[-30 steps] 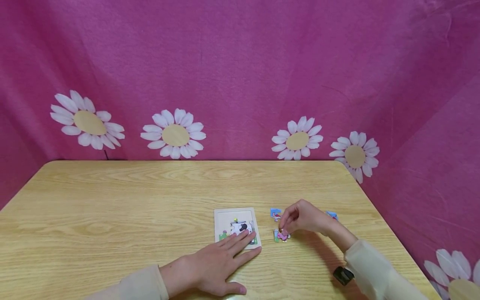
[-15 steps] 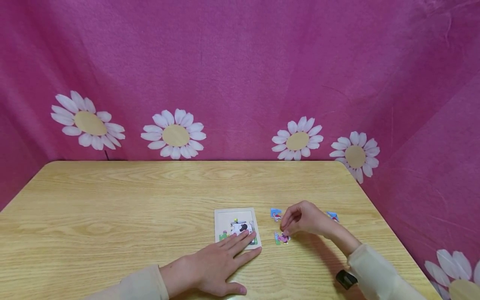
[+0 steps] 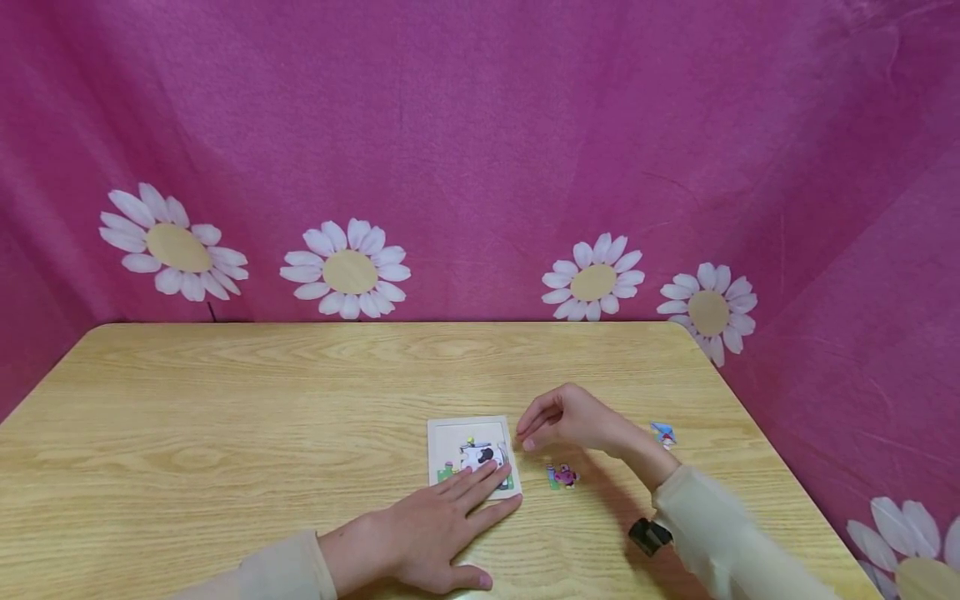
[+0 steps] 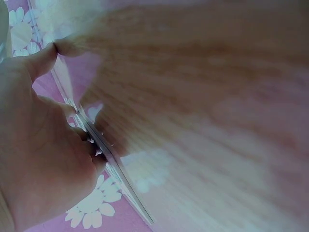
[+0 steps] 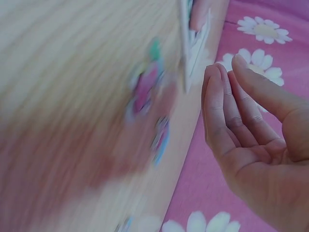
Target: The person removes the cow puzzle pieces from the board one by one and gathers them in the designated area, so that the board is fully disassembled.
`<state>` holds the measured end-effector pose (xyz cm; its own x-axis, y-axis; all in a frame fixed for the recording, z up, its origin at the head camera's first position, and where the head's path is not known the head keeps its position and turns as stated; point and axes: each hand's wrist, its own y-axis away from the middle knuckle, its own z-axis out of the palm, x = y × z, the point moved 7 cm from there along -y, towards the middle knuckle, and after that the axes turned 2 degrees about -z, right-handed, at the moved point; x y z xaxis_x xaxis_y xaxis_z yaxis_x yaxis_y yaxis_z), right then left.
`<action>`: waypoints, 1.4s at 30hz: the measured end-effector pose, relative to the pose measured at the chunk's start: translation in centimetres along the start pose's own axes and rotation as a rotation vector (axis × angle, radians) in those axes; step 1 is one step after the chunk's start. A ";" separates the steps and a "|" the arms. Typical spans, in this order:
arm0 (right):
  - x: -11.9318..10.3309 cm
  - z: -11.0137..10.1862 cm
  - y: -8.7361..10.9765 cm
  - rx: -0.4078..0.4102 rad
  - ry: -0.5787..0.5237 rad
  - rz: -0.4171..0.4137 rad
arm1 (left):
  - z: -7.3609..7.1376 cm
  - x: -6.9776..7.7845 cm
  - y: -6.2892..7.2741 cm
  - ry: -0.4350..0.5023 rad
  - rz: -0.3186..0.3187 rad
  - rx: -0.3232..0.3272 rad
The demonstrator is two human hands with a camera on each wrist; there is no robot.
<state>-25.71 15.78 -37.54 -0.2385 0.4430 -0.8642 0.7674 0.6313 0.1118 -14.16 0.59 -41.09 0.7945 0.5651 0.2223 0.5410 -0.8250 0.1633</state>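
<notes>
My left hand (image 3: pixel 427 525) lies flat with spread fingers over the lower part of a wooden puzzle tray (image 3: pixel 437 429). A white-and-black picture piece (image 3: pixel 471 455) and a bit of green show in the tray; the fingers hide the rest. In the left wrist view the tray (image 4: pixel 123 179) appears edge-on beside the fingers. My right hand (image 3: pixel 573 419) hovers just right of the tray, fingers bent loosely, thumb near the fingertips, nothing visible between them. Below it lies a pink-and-green puzzle piece (image 3: pixel 562 476). A blue-edged puzzle piece (image 5: pixel 161 137) shows in the right wrist view, hidden behind my hand from above.
Another puzzle piece, blue and red (image 3: pixel 663 434), lies farther right behind my right forearm. A black device (image 3: pixel 649 537) is strapped at my right wrist. The wooden table (image 3: pixel 247 400) ends at a pink curtain (image 3: pixel 465 167) with daisies.
My right hand has let go of the pink-and-green piece, after shifting it slightly toward me, and moved left to the tray's right edge. The left hand has stayed put.
</notes>
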 end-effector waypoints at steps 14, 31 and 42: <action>-1.3 3.4 -5.1 -0.026 0.062 0.036 | 0.0 0.0 0.0 -0.016 -0.002 0.001; -1.4 3.5 -6.0 -0.022 0.110 0.066 | 0.0 0.1 0.1 -0.040 0.005 0.012; -1.2 3.4 -5.9 -0.023 0.013 0.082 | 0.0 0.0 0.0 0.019 0.008 -0.006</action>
<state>-27.90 9.32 -38.81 -0.1837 0.5018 -0.8453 0.7710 0.6070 0.1928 -14.17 0.53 -41.05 0.7933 0.5589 0.2417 0.5332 -0.8292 0.1675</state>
